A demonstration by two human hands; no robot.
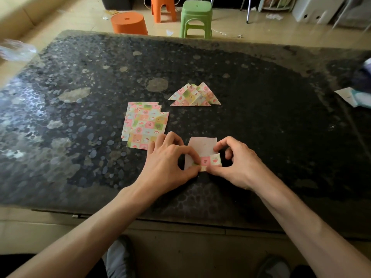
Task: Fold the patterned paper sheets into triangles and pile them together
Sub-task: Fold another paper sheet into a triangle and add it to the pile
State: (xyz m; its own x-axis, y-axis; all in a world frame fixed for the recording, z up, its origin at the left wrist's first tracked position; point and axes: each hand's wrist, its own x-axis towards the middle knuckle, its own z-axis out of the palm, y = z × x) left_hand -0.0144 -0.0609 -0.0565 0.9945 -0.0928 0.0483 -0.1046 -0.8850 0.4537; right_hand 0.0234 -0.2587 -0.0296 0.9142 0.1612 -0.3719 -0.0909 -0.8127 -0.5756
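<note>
At the near middle of the dark, mottled surface (261,97) lies one patterned sheet (202,146), its plain pale-pink back facing up. Its near edge is turned over, so a strip of pink, white and green squares shows. Both hands hold that turned strip. The left hand (168,165) pinches its left end between curled thumb and forefinger. The right hand (239,165) grips the right end the same way, thumb low and forefinger arched over the corner, with the other fingers curled.

Taking this sheet as the clock's centre, the stack of flat sheets (144,125) lies at 10 o'clock, just beyond the left hand's knuckles. It is fanned loosely, pattern up. At 12 o'clock, a little farther off, is the pile of triangles (193,96), folded pieces overlapping with their points away from the person. It sits apart from both the stack and the sheet.

At 3 o'clock, by the surface's right edge, lie some white papers (353,97), partly cut off by the frame. At 10 o'clock, far out on the left edge, is blurred clear plastic (16,50).

On the floor beyond the far edge, a green stool (196,18) stands at 12 o'clock. To its left are an orange stool (163,8) and a round orange tub (128,23) set bottom-up. At 6 o'clock, under the near edge, two shoes (118,257) show.
</note>
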